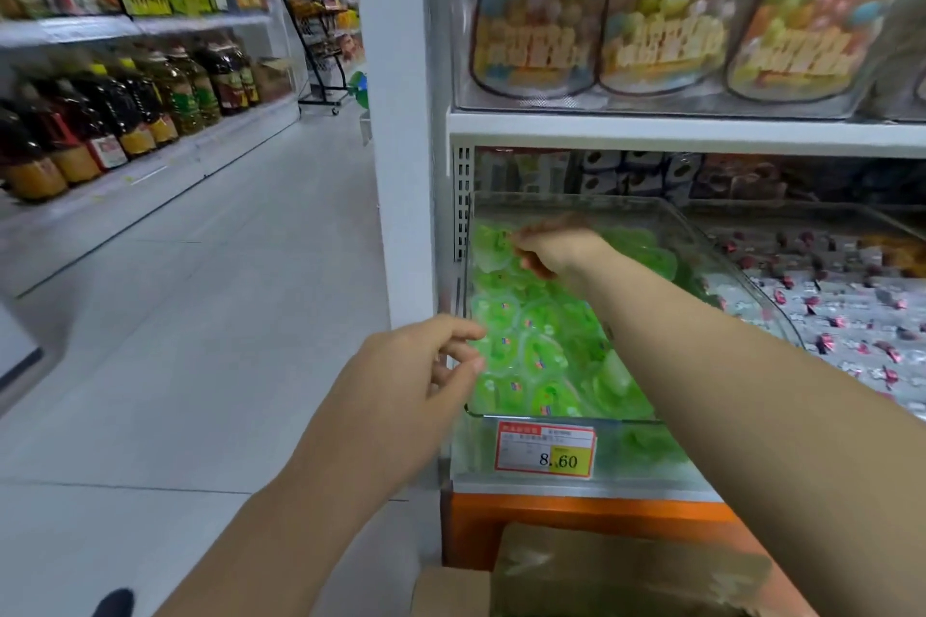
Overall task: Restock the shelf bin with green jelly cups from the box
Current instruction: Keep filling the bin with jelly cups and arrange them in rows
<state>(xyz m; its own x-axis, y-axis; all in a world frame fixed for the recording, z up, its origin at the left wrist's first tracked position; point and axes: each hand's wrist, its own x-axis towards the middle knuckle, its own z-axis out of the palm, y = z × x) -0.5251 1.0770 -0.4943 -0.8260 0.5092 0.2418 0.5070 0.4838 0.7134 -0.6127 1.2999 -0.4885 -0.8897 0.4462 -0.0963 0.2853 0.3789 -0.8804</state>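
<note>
1. Shop shelves stand on both sides, with bottles (125,115) on the far left.
2. Green jelly cups (531,356) fill a clear bin (473,451) under the right shelf (676,130).
3. The right hand (556,251) hangs over the far cups with its fingers curled down. It is too blurry to tell if they pinch one.
4. The left hand (416,376) is by the bin's near left corner, fingers loosely bent, holding nothing.
5. A brown box (626,571) sits below.

Jelly cups (531,341) fill the bin (576,210), above the box (626,571).
</note>
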